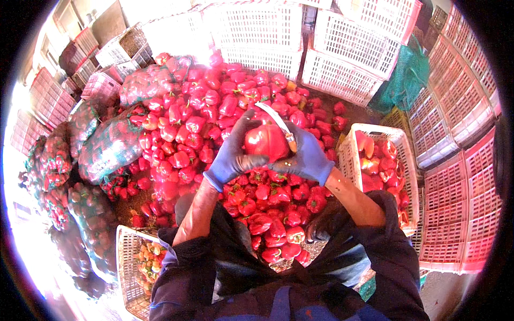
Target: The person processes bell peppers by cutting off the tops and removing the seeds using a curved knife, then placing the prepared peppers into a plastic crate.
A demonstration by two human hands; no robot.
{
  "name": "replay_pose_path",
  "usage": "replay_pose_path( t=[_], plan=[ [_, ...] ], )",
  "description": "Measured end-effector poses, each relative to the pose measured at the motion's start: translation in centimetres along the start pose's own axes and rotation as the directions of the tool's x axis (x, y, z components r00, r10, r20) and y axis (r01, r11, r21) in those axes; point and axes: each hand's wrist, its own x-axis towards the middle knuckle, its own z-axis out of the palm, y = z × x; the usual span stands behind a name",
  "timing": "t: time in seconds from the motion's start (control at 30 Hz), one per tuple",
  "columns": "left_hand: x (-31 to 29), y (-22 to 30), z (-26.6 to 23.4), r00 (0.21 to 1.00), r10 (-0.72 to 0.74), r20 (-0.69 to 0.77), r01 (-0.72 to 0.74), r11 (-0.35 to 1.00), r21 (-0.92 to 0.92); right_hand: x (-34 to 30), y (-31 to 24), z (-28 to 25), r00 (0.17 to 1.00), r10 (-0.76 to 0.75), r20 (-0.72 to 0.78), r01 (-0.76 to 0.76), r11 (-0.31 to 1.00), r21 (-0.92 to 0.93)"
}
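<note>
A large red bell pepper is held up in front of me, between both hands. My left hand, in a blue glove with a dark palm, is closed round its left side. My right hand, gloved alike, grips a small curved knife by its light brown handle. The blade points up and to the left, over the pepper's upper right side. My right fingers also reach under the pepper; whether the edge touches its skin I cannot tell. Below and beyond the hands spreads a big heap of red bell peppers.
To my right stands a white crate of cut-looking red peppers. At lower left, another crate holds greenish and orange scraps. Filled green net sacks lie on the left. Stacked white crates and red crates enclose the back and right.
</note>
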Motion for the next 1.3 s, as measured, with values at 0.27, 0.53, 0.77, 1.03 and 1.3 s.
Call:
replay_pose_path(
  t=[0.27, 0.53, 0.77, 1.03, 1.3],
  plan=[
    [-0.3, 0.7, 0.5, 0.997, -0.041, -0.065, 0.042, 0.999, 0.023, -0.2, -0.7, -1.4, 1.0, 0.006, -0.01, -0.006, 0.999, 0.051],
    [0.2, -0.1, 1.6, 0.959, 0.067, -0.275, -0.2, 0.849, -0.489, 0.4, -1.3, -3.5, 0.925, 0.364, 0.108, -0.377, 0.848, 0.373],
    [0.0, 0.8, -1.2, 0.985, 0.077, -0.153, -0.092, 0.991, -0.096, 0.7, -1.9, -1.1, 0.99, 0.048, -0.135, 0.001, 0.94, 0.341],
    [-0.5, 0.5, 0.0, 0.974, 0.204, -0.098, -0.153, 0.913, 0.378, 0.0, -2.6, -2.9, 0.922, 0.371, -0.109, -0.242, 0.774, 0.586],
    [2.8, -1.5, 2.8, 0.881, 0.242, -0.406, -0.229, 0.97, 0.08, 0.6, -3.3, -5.4, 0.881, 0.27, -0.388, 0.024, 0.794, 0.607]
  ],
)
